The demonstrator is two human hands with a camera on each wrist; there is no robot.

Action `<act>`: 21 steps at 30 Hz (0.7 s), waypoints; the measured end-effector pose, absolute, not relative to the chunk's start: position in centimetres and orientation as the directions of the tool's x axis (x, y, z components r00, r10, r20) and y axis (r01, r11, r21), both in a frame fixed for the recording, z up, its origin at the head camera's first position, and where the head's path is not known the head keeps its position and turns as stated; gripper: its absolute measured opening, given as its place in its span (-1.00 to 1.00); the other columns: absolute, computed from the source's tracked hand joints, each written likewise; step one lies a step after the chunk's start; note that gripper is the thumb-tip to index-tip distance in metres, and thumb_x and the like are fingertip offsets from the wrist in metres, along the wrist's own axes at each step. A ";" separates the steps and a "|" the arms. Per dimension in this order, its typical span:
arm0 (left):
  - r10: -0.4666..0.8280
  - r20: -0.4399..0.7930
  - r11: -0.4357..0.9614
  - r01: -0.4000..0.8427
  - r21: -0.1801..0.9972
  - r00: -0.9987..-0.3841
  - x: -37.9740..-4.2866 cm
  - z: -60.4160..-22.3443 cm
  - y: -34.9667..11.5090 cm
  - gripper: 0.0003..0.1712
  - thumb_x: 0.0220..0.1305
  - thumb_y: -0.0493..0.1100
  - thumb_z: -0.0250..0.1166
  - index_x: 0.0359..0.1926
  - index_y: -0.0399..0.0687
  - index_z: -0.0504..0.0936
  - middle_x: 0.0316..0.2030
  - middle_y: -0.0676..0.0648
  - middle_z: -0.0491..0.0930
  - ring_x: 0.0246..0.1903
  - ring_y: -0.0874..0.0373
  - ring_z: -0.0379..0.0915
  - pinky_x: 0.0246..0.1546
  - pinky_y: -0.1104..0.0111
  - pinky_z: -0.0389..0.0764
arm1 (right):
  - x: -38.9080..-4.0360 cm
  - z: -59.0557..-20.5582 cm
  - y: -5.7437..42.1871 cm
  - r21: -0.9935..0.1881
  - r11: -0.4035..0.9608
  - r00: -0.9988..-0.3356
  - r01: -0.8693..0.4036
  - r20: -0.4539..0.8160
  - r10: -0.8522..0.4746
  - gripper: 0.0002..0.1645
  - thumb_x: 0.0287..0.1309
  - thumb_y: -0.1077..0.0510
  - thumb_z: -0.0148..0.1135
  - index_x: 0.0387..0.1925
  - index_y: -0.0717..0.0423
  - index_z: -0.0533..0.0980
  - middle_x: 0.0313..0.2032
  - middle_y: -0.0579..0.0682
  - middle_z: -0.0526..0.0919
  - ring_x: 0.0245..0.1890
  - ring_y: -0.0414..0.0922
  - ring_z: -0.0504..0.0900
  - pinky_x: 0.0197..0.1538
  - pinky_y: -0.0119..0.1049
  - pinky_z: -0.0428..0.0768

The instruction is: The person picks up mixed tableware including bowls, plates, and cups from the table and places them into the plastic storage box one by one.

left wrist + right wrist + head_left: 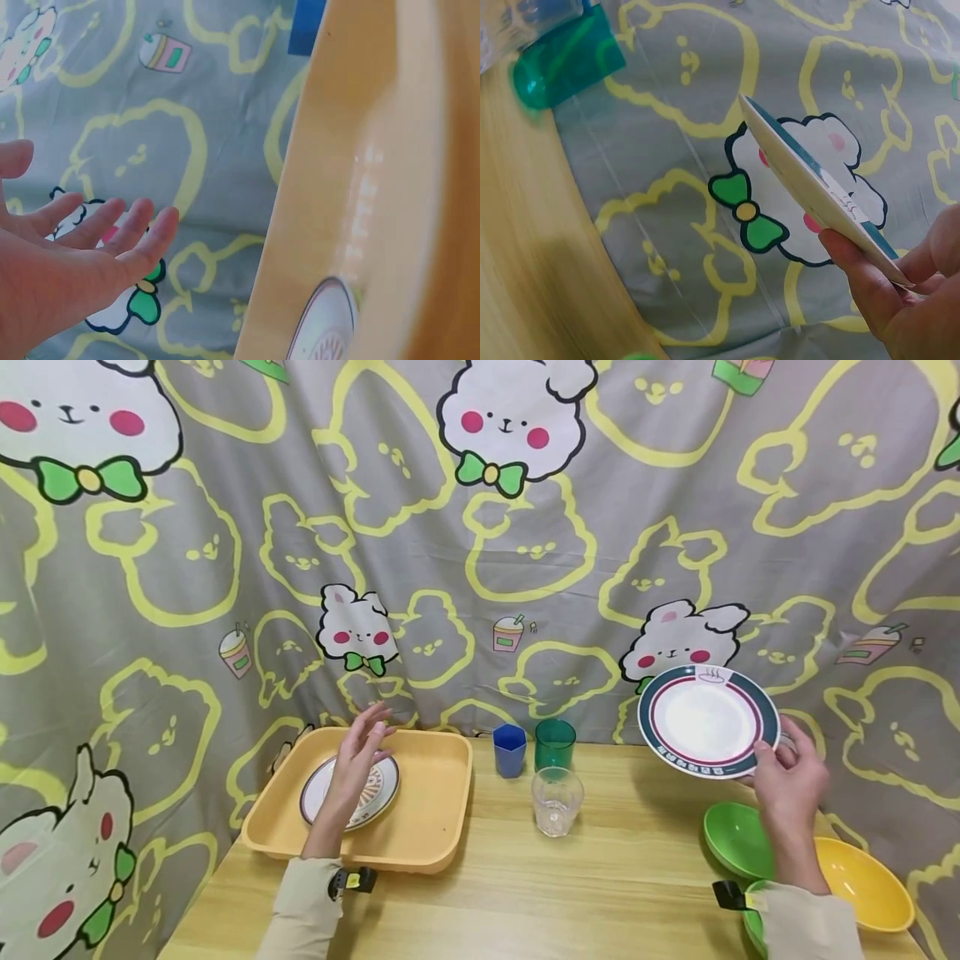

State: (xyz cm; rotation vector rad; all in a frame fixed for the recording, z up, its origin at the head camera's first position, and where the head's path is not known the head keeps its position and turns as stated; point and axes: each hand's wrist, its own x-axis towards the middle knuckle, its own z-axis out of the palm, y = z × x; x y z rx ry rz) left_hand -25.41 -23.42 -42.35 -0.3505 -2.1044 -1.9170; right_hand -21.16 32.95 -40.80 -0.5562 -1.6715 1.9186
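My right hand [793,781] pinches the rim of a white plate [705,722] with a dark green and red border, lifted above the table at the right. In the right wrist view the plate [817,191] shows nearly edge-on, thumb and fingers on opposite faces. My left hand [363,760] hovers over the orange-yellow tray [442,793] at the left, fingers spread and holding nothing. Beneath it a patterned white plate [386,789] lies in the tray, partly hidden by the hand and forearm. The left wrist view shows the left hand [82,262] with loosely extended fingers.
A blue cup [510,752], a green cup [555,743] and a clear glass [557,806] stand mid-table. Green bowls [738,839] and a yellow bowl [862,885] sit at the right, partly behind the right forearm. A patterned curtain [525,568] hangs behind the table.
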 end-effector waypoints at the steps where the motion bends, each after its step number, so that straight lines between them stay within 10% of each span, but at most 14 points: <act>1: -0.004 0.360 0.088 0.358 0.930 -0.933 -25.5 -42.3 -23.2 -0.45 0.65 -0.07 -0.01 0.51 -0.17 0.26 0.38 -0.24 0.37 0.14 0.25 0.51 0.06 0.33 0.66 | -21.2 -40.8 32.8 -0.986 -0.104 -0.774 -0.129 0.034 0.633 -0.30 0.39 0.36 0.12 0.51 -0.02 0.32 -0.31 -0.28 0.60 -0.46 -0.39 0.66 -0.58 -0.45 0.64; 16: 0.026 0.323 0.039 0.324 0.945 -0.946 -25.3 -42.4 -21.8 -0.42 0.65 0.02 -0.02 0.54 -0.05 0.23 0.40 -0.14 0.35 0.23 0.15 0.45 0.23 0.04 0.57 | -21.2 -40.8 31.2 -0.974 -0.158 -0.750 -0.163 0.018 0.662 -0.35 0.41 0.31 0.13 0.46 -0.12 0.40 0.27 0.20 0.52 -0.34 -0.34 0.69 -0.56 -0.42 0.66; 21: 0.059 0.327 0.029 0.330 0.944 -0.943 -25.1 -42.1 -21.1 -0.40 0.65 0.01 0.00 0.56 -0.07 0.21 0.42 -0.15 0.33 0.26 0.13 0.43 0.29 -0.16 0.45 | -20.9 -40.8 30.4 -0.958 -0.197 -0.752 -0.210 0.030 0.658 -0.35 0.39 0.35 0.14 0.45 -0.06 0.42 0.03 0.08 0.60 -0.36 -0.31 0.72 -0.55 -0.39 0.67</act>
